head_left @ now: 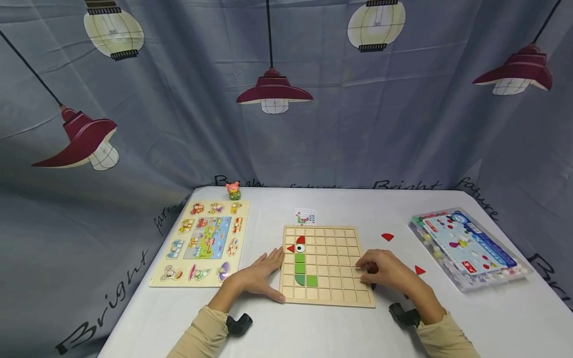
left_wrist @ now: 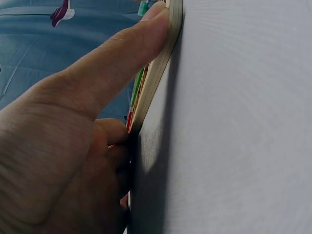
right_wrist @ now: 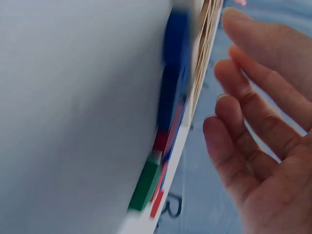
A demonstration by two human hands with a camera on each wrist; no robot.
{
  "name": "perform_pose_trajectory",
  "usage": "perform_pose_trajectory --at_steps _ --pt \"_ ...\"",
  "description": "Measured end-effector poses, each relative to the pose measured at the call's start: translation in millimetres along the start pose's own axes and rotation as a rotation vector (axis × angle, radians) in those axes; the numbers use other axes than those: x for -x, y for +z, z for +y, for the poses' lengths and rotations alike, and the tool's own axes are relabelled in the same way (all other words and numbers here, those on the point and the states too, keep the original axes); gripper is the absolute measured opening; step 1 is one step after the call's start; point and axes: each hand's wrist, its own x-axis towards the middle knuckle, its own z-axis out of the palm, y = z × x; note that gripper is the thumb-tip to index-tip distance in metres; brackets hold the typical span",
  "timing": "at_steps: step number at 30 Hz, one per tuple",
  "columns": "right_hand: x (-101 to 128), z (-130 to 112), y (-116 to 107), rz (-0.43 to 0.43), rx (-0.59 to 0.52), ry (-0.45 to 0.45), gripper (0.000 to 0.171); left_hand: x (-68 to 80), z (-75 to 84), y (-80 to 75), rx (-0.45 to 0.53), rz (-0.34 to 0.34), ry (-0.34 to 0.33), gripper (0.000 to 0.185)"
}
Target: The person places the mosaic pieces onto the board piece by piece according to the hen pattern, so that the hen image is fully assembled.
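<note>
A wooden grid board (head_left: 333,258) lies in the middle of the table. Its left part bears green square tiles (head_left: 300,268), a green quarter-round (head_left: 300,280), an eye tile (head_left: 300,248), a red quarter-round (head_left: 301,239) and a red triangle (head_left: 291,248). My left hand (head_left: 257,275) rests along the board's left edge with fingers extended; the thumb touches that edge in the left wrist view. Over the right edge hovers my right hand (head_left: 386,267), fingers loosely bent. In the right wrist view nothing shows between them. Blue blocks (right_wrist: 174,41) and a green block (right_wrist: 145,185) lie beside the board there.
Behind the board is a small picture card (head_left: 305,217). A wooden picture puzzle (head_left: 179,271) lies left, a small figurine (head_left: 233,191) behind it. On the right are a clear plastic case (head_left: 470,248), a red quarter-round piece (head_left: 387,237) and a red triangular piece (head_left: 419,270).
</note>
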Motion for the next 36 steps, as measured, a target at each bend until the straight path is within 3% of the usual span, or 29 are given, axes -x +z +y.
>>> perform_pose_trajectory --at_steps 4,14,23,32,36 --pt "11 14 -8 0.004 0.033 0.051 0.024 -0.3 0.5 0.2 0.011 -0.004 -0.008 0.122" --pt "44 55 -24 -0.01 0.021 0.319 0.028 -0.3 -0.6 4.8 0.02 -0.011 -0.013 0.123" --pt "58 75 -38 0.004 0.051 0.379 0.029 -0.1 -3.3 5.2 0.035 -0.003 -0.018 0.123" --pt "62 82 -46 0.049 0.088 0.384 0.025 -1.6 -1.5 1.9 0.019 0.0 -0.018 0.123" --pt "61 87 -46 0.019 0.069 0.419 0.026 -1.6 -1.8 1.5 0.009 0.001 -0.019 0.123"
